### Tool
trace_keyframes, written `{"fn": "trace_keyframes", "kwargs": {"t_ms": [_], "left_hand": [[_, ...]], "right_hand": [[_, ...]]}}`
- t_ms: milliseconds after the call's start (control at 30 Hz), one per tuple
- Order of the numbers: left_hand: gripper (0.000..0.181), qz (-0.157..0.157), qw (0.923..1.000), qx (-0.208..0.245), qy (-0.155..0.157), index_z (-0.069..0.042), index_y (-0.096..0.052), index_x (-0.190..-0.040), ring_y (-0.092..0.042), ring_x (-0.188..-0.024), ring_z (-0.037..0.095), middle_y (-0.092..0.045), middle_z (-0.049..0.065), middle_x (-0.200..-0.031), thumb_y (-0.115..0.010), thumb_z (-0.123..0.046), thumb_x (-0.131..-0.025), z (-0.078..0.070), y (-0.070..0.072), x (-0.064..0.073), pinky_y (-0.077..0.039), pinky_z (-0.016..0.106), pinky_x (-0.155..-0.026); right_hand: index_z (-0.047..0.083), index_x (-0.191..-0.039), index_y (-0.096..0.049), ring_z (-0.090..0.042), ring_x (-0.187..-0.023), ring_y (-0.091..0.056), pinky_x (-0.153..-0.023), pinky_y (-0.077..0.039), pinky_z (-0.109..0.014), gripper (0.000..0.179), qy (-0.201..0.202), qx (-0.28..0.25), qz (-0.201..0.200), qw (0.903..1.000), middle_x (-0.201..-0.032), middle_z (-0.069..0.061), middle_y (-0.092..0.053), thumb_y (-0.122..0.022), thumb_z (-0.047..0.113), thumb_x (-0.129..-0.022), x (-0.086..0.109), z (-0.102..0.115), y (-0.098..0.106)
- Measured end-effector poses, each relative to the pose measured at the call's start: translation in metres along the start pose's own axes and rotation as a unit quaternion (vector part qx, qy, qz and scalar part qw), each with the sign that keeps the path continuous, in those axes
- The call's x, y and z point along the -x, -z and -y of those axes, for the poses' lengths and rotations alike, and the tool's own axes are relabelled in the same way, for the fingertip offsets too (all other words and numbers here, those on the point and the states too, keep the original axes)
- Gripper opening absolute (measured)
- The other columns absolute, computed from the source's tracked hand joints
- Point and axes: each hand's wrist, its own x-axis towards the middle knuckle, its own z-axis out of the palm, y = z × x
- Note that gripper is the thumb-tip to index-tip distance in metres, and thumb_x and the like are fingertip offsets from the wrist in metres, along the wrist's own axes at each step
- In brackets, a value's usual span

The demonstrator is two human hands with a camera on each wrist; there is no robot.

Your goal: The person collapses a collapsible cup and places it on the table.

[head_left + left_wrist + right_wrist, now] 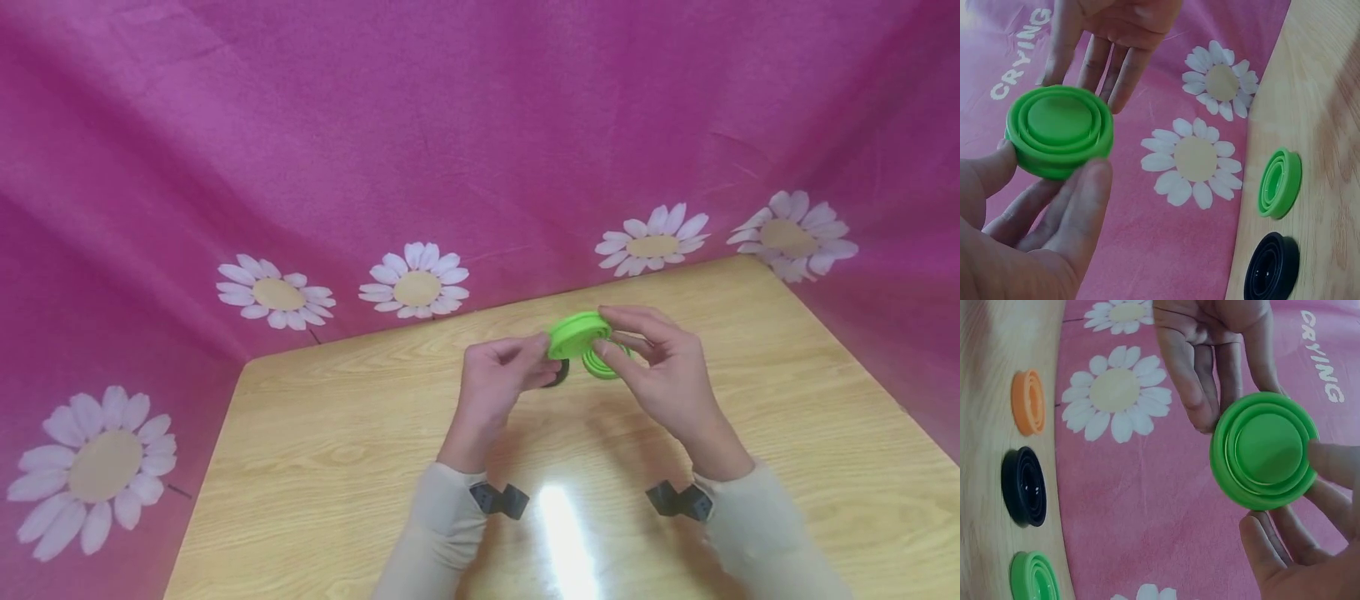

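Observation:
Both hands hold a bright green collapsible cup (576,335), folded flat into concentric rings, above the table. My left hand (491,379) pinches its left edge with thumb and fingers. On the other side, my right hand (667,375) grips the rim, thumb on the near face and fingers round the far edge. In the left wrist view the cup (1060,128) shows a smooth round centre facing the camera. A second green collapsed cup (1280,183) and a black one (1272,267) lie on the table beyond the hands.
An orange collapsed cup (1029,402) sits in line with the black and green ones; the left hand hides it in the head view. The wooden table (322,467) meets a pink cloth (480,150) with white flowers at its back and sides.

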Motion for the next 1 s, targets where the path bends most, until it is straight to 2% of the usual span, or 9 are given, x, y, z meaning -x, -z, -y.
{"fn": "trace_keyframes", "kwargs": {"t_ms": [167, 333, 433, 567, 633, 733, 967, 1000], "left_hand": [[0.024, -0.018, 0.9981, -0.058, -0.011, -0.002, -0.078, -0.105, -0.073, -0.091, 0.029, -0.076, 0.009, -0.092, -0.080, -0.019, -0.089, 0.002, -0.009, -0.003, -0.062, 0.034, -0.081], [0.027, -0.022, 0.9976, -0.065, -0.013, -0.004, -0.078, -0.108, -0.073, -0.089, 0.022, -0.076, 0.004, -0.096, -0.084, -0.012, -0.084, 0.007, -0.020, -0.008, -0.062, 0.034, -0.076], [0.031, -0.023, 0.9967, -0.072, -0.030, -0.004, -0.077, -0.110, -0.073, -0.087, 0.017, -0.076, 0.002, -0.096, -0.086, -0.008, -0.080, 0.012, -0.028, -0.011, -0.063, 0.035, -0.075], [0.037, -0.032, 0.9941, -0.088, -0.055, -0.001, -0.076, -0.110, -0.073, -0.090, 0.014, -0.076, 0.004, -0.100, -0.088, -0.002, -0.076, 0.018, -0.039, -0.018, -0.062, 0.030, -0.078], [0.039, -0.038, 0.9934, -0.091, -0.060, 0.002, -0.075, -0.111, -0.073, -0.093, 0.015, -0.075, 0.008, -0.103, -0.088, 0.001, -0.074, 0.021, -0.046, -0.023, -0.061, 0.027, -0.079], [0.040, -0.051, 0.9917, -0.103, -0.057, 0.001, -0.075, -0.111, -0.072, -0.093, 0.013, -0.075, 0.006, -0.104, -0.088, 0.002, -0.073, 0.026, -0.057, -0.031, -0.060, 0.022, -0.078], [0.039, -0.069, 0.9887, -0.123, -0.051, 0.002, -0.076, -0.108, -0.073, -0.091, 0.013, -0.075, 0.009, -0.103, -0.087, 0.008, -0.071, 0.046, -0.087, -0.051, -0.059, 0.018, -0.075], [0.039, -0.071, 0.9886, -0.124, -0.049, 0.002, -0.076, -0.108, -0.073, -0.091, 0.012, -0.075, 0.010, -0.103, -0.087, 0.008, -0.071, 0.050, -0.090, -0.055, -0.058, 0.017, -0.074]], "right_hand": [[0.000, -0.124, -0.069, -0.019, -0.116, -0.058, -0.101, -0.051, -0.029, 0.042, -0.022, 0.045, -0.001, 0.9988, -0.123, -0.010, -0.063, -0.075, -0.010, -0.084, 0.001, -0.001, 0.009], [-0.001, -0.124, -0.069, -0.013, -0.115, -0.060, -0.100, -0.051, -0.024, 0.046, -0.031, 0.085, 0.006, 0.9959, -0.125, -0.015, -0.064, -0.081, -0.006, -0.080, 0.001, -0.003, 0.021], [0.003, -0.124, -0.070, -0.011, -0.112, -0.062, -0.097, -0.050, -0.019, 0.049, -0.041, 0.132, 0.006, 0.9903, -0.125, -0.011, -0.067, -0.086, 0.001, -0.078, 0.001, -0.004, 0.029], [0.007, -0.125, -0.071, -0.015, -0.109, -0.064, -0.094, -0.049, -0.014, 0.053, -0.068, 0.199, 0.002, 0.9776, -0.124, -0.005, -0.068, -0.091, 0.012, -0.076, 0.000, -0.005, 0.038], [0.008, -0.126, -0.071, -0.020, -0.110, -0.065, -0.095, -0.051, -0.018, 0.056, -0.084, 0.221, 0.002, 0.9718, -0.124, -0.005, -0.068, -0.091, 0.016, -0.075, 0.000, -0.007, 0.042], [0.006, -0.129, -0.068, -0.028, -0.112, -0.066, -0.094, -0.055, -0.031, 0.059, -0.102, 0.249, 0.003, 0.9633, -0.126, -0.009, -0.067, -0.091, 0.020, -0.076, -0.002, -0.010, 0.047], [-0.001, -0.133, -0.062, -0.039, -0.113, -0.065, -0.093, -0.056, -0.042, 0.063, -0.133, 0.287, -0.005, 0.9485, -0.130, -0.019, -0.063, -0.089, 0.012, -0.078, -0.006, -0.027, 0.063], [-0.002, -0.133, -0.061, -0.041, -0.113, -0.064, -0.094, -0.054, -0.048, 0.063, -0.140, 0.292, -0.004, 0.9462, -0.131, -0.021, -0.062, -0.088, 0.011, -0.078, -0.007, -0.029, 0.065]]}}
